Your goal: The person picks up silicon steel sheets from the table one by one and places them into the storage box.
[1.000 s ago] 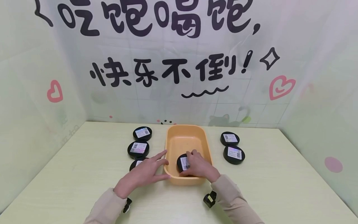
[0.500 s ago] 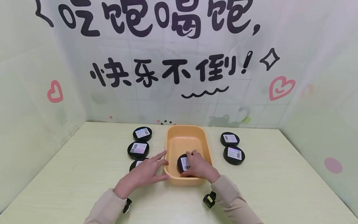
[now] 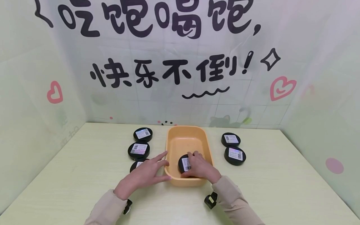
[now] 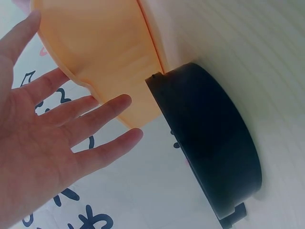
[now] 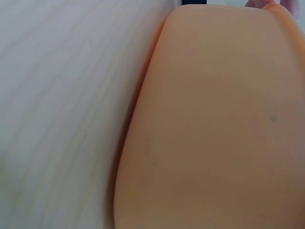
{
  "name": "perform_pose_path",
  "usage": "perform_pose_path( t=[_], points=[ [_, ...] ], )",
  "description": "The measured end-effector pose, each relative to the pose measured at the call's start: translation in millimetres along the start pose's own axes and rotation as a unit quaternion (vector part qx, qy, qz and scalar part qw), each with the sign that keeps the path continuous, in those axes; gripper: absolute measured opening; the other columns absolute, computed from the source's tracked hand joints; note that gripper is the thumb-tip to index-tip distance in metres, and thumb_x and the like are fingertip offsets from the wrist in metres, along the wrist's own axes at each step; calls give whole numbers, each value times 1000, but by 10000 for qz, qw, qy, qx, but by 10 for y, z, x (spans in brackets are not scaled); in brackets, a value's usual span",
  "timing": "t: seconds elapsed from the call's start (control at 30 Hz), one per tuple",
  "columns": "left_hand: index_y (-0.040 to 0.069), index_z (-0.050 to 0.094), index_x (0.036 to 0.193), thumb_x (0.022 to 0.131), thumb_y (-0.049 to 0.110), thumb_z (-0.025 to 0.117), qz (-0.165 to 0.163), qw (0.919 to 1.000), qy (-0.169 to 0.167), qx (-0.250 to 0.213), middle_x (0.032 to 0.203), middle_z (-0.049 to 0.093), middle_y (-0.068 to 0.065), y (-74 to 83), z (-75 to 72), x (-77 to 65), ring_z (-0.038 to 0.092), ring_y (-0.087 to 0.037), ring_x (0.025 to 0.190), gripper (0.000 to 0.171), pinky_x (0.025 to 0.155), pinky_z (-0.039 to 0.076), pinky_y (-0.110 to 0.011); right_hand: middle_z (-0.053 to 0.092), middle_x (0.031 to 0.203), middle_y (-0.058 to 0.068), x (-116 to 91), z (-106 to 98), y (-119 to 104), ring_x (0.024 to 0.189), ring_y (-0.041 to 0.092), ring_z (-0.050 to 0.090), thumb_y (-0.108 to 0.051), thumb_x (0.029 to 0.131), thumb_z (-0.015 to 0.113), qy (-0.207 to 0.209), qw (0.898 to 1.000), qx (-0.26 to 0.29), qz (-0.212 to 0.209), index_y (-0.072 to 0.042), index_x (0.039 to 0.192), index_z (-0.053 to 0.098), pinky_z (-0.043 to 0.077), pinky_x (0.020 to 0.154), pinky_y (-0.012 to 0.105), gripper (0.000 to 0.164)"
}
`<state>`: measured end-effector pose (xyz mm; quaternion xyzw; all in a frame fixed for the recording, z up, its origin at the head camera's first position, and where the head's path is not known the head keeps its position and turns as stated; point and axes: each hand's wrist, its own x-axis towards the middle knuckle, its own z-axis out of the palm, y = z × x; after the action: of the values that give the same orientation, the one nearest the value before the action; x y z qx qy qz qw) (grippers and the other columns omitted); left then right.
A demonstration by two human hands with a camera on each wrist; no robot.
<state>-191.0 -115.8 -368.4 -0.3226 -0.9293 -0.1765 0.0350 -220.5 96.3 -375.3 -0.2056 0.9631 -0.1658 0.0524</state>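
Observation:
An orange plastic bin (image 3: 187,182) sits upright on the table. Inside its near end, my right hand (image 3: 202,167) grips a flat round black container (image 3: 182,163) with a white barcode label, thumb at the front and fingers over the far side. My left hand (image 3: 144,174) has its fingers spread, fingertips right at the bin's left rim. In the left wrist view a black round container (image 4: 214,138) stands beside that hand, apart from the fingers. The bin's wall (image 5: 209,119) fills most of the right wrist view and hides the right hand there.
Left of the bin stand more black containers in a row, the far one (image 3: 143,134), a middle one (image 3: 139,150) and a near one partly behind the left hand. Right of it are two others, a far (image 3: 231,139) and a near one (image 3: 235,155). A printed backdrop (image 3: 180,106) closes the back.

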Motion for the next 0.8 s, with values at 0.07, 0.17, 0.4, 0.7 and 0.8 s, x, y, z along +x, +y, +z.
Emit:
perform_pose_path(
  t=[0.07,0.17,0.4,0.7,0.8],
  points=[
    [10,61,105,80,48,59,15,10000,12,2,137,37,-16,1,-1,-1,58,-16,71,46,68,46,-31,46,97,16,3,0,1,85,25,47,-40,64,77,13,10000,3,-2,5,117,44,44,77,37,77],
    [10,61,105,80,48,59,27,10000,24,-8,137,37,-16,5,-4,-3,58,-17,72,46,68,46,-32,46,96,16,7,-1,2,84,25,47,-39,63,78,33,10000,14,-2,5,116,45,44,77,37,76],
    [9,61,105,80,47,59,42,10000,30,-17,137,37,-17,14,-9,-2,59,-18,73,45,69,47,-32,46,95,15,2,-9,3,82,23,47,-42,63,77,14,10000,4,43,5,118,44,44,75,36,79],
    [9,61,105,80,47,59,-20,10000,-1,-44,137,37,-17,24,-17,2,59,-19,74,45,69,47,-33,49,99,18,-17,-45,4,84,24,48,-47,70,70,-34,10000,-31,65,6,124,41,45,76,36,81],
    [9,61,106,80,48,58,-32,10000,-13,-56,137,37,-17,24,-18,6,61,-21,77,47,71,48,-35,50,103,20,-32,-72,1,86,25,49,-45,73,68,49,10000,-3,26,7,124,42,45,77,37,77]
  ],
)
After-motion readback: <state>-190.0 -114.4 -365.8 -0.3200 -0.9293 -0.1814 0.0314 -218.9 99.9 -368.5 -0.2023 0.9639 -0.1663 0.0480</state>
